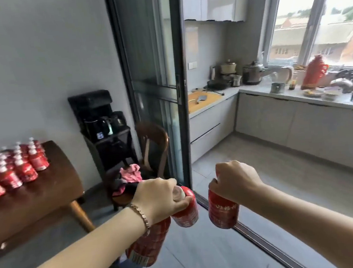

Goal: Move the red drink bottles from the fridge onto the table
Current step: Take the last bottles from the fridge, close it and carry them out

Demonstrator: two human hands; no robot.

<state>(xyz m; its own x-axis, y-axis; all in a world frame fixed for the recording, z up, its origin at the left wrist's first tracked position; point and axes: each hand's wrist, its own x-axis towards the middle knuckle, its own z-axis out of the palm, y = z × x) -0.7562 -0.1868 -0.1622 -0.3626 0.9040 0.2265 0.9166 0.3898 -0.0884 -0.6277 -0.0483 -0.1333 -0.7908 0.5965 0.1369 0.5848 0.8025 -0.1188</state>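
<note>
Head view, nearest first: I see the left hand (159, 196) curled over the tops of two red drink bottles. One, the low bottle (148, 245), hangs tilted under the wrist. Its neck is hidden behind the hand, so I think the fingers hook it there, though I cannot see the hold. The other, the capped bottle (185, 210), sits between thumb and fingers with its pale cap showing at the knuckles. A metal bracelet (139, 214) lies round that wrist. Just to the right, apart from those two, the right hand (235, 182) is closed as a fist round the neck of a third bottle (222, 210), which hangs upright below it. All three are in the air above the grey floor (203, 255). Farther off on the left, the brown wooden desk (48, 194) carries a packed cluster of standing bottles (14, 169), red with white caps, in rows. Beyond the desk's corner stands a wooden chair (153, 144) with a pink cloth (131, 174) on its seat, and to its left a black stand (104, 123) holding dark kettles. Farthest, past the sliding glass door (154, 82), a red flask (313, 72) stands by the window (311, 25).
</note>
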